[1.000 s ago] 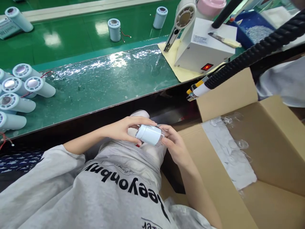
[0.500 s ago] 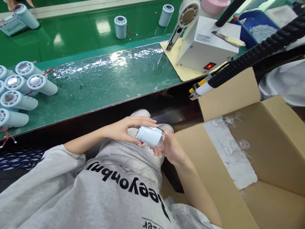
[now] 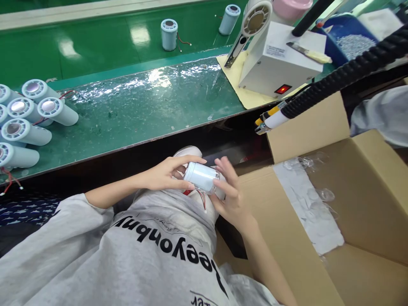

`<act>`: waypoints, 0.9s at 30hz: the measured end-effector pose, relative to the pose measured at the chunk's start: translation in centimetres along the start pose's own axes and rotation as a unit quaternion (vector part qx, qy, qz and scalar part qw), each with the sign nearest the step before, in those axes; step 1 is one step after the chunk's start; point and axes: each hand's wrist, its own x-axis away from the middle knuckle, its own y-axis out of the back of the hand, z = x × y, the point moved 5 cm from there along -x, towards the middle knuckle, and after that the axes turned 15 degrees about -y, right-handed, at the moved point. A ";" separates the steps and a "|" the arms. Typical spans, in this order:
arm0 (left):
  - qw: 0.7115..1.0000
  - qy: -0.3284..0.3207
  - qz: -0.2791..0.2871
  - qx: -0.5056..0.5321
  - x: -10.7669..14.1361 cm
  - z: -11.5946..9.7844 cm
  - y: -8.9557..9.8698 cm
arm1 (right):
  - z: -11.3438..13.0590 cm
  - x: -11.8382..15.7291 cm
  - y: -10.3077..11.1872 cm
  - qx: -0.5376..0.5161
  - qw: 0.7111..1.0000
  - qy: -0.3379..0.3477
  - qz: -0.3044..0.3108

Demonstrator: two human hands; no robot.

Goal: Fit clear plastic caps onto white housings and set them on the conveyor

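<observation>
A light blue cylindrical housing [image 3: 201,176] lies on its side above my lap, with a clear plastic cap [image 3: 217,175] at its right end. My left hand [image 3: 174,173] is closed around the ringed left end, fingers above and thumb below. At the capped end, my right hand [image 3: 230,191] has its thumb and a finger against the clear cap, while its other fingers are raised and apart. Red and dark thin wires [image 3: 201,199] hang below the housing. The far end face is hidden by my left hand.
Several similar blue housings [image 3: 25,134] lie at the left of the green bench [image 3: 127,114]; two stand farther back. A white device box [image 3: 283,59] with a lit red switch sits right. An electric screwdriver [image 3: 270,119] hangs over an open carton [image 3: 306,238] holding clear plastic pieces.
My right hand has turned, its fingers coming from beneath the housing to spread upward by the cap. Wires now show below. A co-worker's hands and the items beside them have left the top-left view.
</observation>
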 end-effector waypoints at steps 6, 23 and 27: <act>0.998 -0.046 0.045 -0.009 -0.3 -0.8 0.1 | -1.7 0.2 -0.6 -0.140 0.980 -0.111 0.085; 0.975 0.198 -0.025 0.099 -0.6 3.5 0.6 | -5.2 -1.6 1.0 -0.138 0.950 -0.265 0.090; 0.956 0.152 -0.115 -0.224 -4.6 -0.9 11.8 | -8.5 -3.1 14.1 -0.060 0.931 -0.305 -0.190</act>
